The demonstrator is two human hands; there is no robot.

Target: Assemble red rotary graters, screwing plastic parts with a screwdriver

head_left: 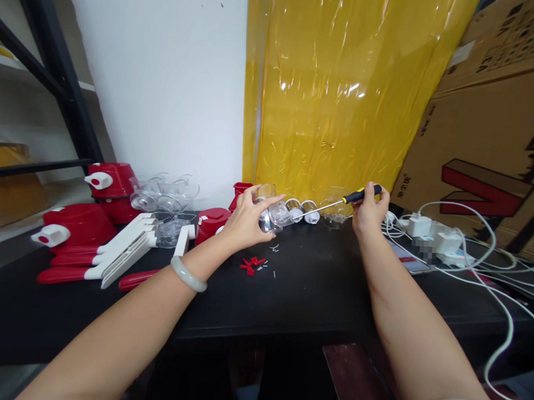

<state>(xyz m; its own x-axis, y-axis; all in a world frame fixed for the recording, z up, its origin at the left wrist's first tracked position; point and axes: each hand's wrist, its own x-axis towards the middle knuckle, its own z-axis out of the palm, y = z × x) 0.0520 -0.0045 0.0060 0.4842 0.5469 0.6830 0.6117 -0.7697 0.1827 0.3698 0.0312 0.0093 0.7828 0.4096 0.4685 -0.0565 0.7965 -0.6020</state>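
My left hand point(248, 218) is closed around a clear plastic part with a metallic piece inside point(276, 215), held above the black table. In my right hand point(370, 212) is a screwdriver point(355, 196) with a black and yellow handle. Its long shaft slants down to the left, and the tip reaches the clear part; whether it sits in a screw is too small to tell. Behind the shaft stand two metallic cylinders with white ends point(310, 212). Small red pieces point(251, 265) lie on the table below my left hand, with several tiny metal bits point(275, 248) beside them.
Red housings point(80, 226), white and red handles point(125, 249) and clear cups point(164, 191) fill the left side. At right lie white cables and chargers point(420, 225) and a phone point(409, 258). A large carton point(480, 139) leans behind them, beside a yellow plastic curtain point(339, 96).
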